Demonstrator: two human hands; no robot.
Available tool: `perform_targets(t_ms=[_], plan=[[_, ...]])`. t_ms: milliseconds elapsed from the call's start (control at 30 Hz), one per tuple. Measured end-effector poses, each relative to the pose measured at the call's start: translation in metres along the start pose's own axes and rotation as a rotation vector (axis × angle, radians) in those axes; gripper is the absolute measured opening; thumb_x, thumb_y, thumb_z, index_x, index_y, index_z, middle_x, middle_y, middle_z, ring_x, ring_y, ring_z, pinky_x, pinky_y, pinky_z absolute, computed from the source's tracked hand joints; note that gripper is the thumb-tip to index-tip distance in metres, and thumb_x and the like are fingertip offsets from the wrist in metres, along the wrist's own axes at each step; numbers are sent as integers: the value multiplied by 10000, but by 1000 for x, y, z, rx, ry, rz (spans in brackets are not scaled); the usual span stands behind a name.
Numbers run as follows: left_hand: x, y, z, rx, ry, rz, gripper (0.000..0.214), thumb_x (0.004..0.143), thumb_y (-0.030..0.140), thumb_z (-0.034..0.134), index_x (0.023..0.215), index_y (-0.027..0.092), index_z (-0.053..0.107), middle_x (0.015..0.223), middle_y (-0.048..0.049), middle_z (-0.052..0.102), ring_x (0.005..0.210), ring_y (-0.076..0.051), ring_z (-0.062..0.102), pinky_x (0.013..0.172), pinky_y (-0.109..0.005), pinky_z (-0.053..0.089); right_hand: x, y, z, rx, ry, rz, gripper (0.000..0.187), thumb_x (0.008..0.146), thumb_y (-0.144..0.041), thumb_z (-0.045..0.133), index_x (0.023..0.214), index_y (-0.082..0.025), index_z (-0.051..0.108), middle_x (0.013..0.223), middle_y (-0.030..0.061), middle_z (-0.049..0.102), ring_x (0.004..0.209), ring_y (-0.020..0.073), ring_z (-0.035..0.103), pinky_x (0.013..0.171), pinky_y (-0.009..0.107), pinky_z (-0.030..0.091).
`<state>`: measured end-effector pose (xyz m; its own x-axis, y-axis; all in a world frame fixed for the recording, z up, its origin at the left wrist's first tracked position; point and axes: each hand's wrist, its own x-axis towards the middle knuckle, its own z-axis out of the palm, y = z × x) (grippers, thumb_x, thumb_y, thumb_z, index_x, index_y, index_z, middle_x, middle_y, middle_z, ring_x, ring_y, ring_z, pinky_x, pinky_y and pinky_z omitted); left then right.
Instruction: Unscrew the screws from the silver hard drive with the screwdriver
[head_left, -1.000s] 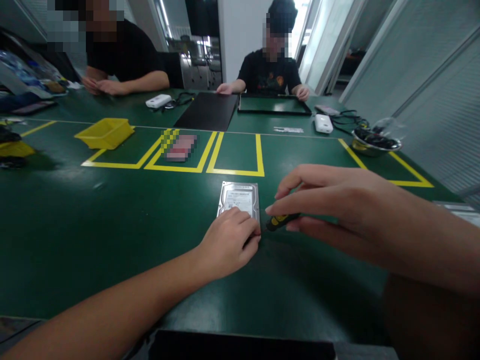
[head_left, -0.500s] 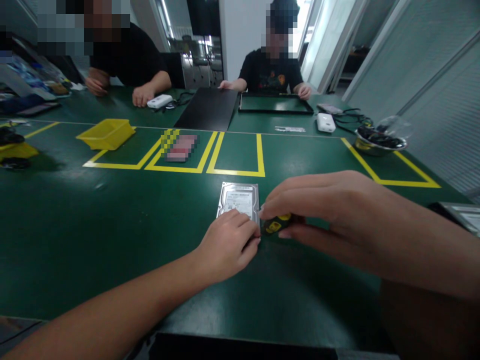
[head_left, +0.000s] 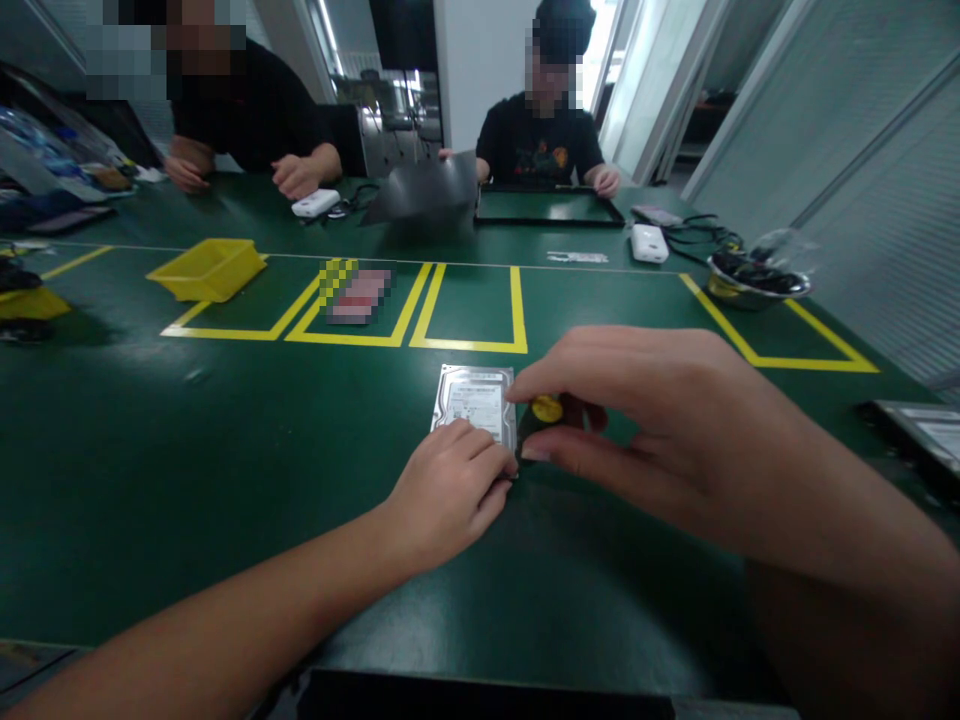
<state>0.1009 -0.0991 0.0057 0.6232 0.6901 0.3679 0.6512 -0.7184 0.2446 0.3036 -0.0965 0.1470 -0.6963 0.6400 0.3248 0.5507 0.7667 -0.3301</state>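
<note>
A silver hard drive point(head_left: 474, 395) with a white label lies flat on the green table in front of me. My left hand point(head_left: 454, 490) is closed over its near end, fingers curled round the near right corner. Just to the right, my right hand point(head_left: 637, 410) pinches a screwdriver point(head_left: 547, 408) by its black-and-yellow handle, between thumb and fingers. The handle stands close against the drive's right side. Its shaft and tip are hidden from view.
Yellow tape marks boxes on the table; a yellow bin point(head_left: 208, 270) stands at the left one. Across sit two people, one with a dark panel point(head_left: 427, 195) and a black frame point(head_left: 551, 206). A metal bowl point(head_left: 757, 285) and another drive point(head_left: 919, 440) are at right.
My right hand has shifted its grip, and the screwdriver handle now shows its yellow end more upright. My left hand stays on the drive. Across the table, the dark panel has been lifted.
</note>
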Motion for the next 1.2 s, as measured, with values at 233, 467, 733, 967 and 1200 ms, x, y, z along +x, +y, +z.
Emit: perform_targets(t_ms=[233, 467, 733, 967, 1200], plan=[[0, -1, -2, -34, 9, -12, 89, 896, 267, 582, 862, 200, 631, 881, -63, 629, 876, -255, 540, 808, -418, 452, 0, 0, 1, 62, 18, 9, 113, 895, -170, 592, 978, -198, 664, 815, -17, 647, 693, 116, 559, 637, 254, 371], [1, -1, -1, -96, -5, -46, 84, 891, 251, 580, 854, 196, 630, 881, -57, 641, 882, -250, 545, 820, -417, 445, 3, -1, 3, 10, 4, 30, 83, 923, -223, 560, 949, -202, 636, 887, 6, 608, 752, 136, 527, 639, 259, 349], [4, 1, -5, -158, -62, -87, 67, 880, 217, 587, 830, 192, 622, 821, -26, 630, 849, -226, 525, 808, -392, 419, 1, 3, 2, -85, 52, 25, 60, 884, -188, 591, 933, -208, 620, 853, 2, 591, 757, 145, 528, 663, 257, 361], [7, 3, -7, -193, -72, -108, 60, 874, 201, 591, 826, 196, 627, 796, -13, 624, 829, -214, 520, 797, -378, 406, 1, 5, 2, -115, 55, 29, 63, 878, -198, 607, 939, -195, 621, 855, 8, 583, 778, 153, 536, 661, 263, 359], [8, 2, -6, -206, -65, -119, 69, 869, 200, 597, 809, 196, 629, 777, -8, 630, 805, -209, 521, 780, -375, 405, 1, 4, 1, -110, 34, 22, 44, 884, -204, 595, 920, -215, 618, 843, 1, 587, 737, 151, 528, 641, 265, 357]])
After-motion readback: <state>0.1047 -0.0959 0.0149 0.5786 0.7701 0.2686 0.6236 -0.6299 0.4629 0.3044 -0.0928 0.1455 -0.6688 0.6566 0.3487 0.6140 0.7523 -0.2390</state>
